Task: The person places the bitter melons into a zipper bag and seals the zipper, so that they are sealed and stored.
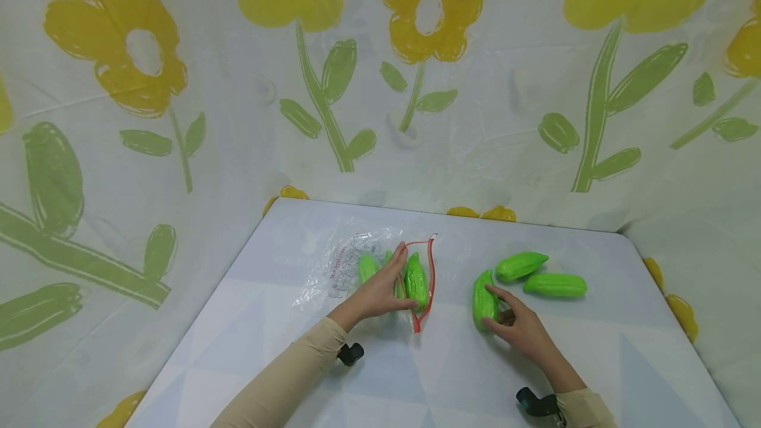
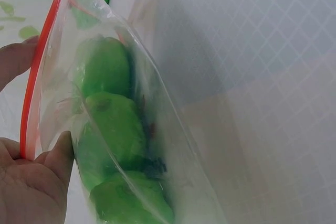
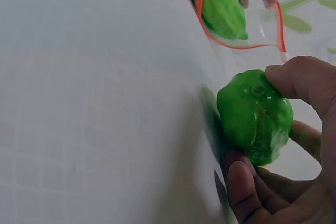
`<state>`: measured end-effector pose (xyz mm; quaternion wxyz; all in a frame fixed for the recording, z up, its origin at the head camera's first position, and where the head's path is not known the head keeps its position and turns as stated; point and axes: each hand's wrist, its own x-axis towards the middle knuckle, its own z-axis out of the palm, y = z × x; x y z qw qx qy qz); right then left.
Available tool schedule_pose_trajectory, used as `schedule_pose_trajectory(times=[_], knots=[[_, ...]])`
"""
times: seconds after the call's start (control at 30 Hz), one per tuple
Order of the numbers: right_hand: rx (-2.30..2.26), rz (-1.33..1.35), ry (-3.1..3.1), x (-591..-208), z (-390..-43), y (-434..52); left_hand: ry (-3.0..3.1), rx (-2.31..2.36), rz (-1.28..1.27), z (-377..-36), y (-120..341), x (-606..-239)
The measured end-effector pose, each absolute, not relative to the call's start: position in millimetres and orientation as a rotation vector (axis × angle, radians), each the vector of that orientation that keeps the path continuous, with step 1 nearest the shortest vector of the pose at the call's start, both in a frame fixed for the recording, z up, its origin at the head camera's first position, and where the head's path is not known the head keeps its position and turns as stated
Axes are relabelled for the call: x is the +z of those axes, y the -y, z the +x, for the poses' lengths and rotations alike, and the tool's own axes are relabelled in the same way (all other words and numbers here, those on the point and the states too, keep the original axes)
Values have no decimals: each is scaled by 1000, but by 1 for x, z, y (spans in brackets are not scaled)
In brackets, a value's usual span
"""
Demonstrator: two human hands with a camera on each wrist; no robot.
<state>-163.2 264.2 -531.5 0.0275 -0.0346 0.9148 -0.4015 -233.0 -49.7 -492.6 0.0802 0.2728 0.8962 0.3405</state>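
My left hand point(image 1: 376, 294) holds the mouth of a clear plastic zip bag point(image 1: 324, 276), thumb and fingers spread along its red zip edge point(image 1: 432, 276). Several green ridged bitter gourds lie inside; one gourd point(image 1: 416, 283) sits right at the opening, and others point(image 2: 113, 129) show through the film in the left wrist view. To the right, my right hand point(image 1: 526, 332) grips another bitter gourd point(image 1: 483, 302) between thumb and fingers, close over the table. Its blunt end point(image 3: 254, 114) faces the camera in the right wrist view.
Two loose bitter gourds, one upper gourd point(image 1: 522, 266) and one lower gourd point(image 1: 555, 285), lie beyond my right hand. The pale patterned table point(image 1: 464, 382) ends at a flower-printed cloth wall point(image 1: 487, 170) behind. A black wrist device point(image 1: 535, 403) is near the right sleeve.
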Motion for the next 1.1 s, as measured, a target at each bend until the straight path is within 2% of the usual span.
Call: schedule_pose_trajectory(times=[0.57,1.1], knots=[[-1325,-186,-2804,-527,-160,-256,-2686,1008,835,-233,51,-496],[-1388,-333,-2752,-523,-173,-240,-2683,1020,850,-234,51,-494]])
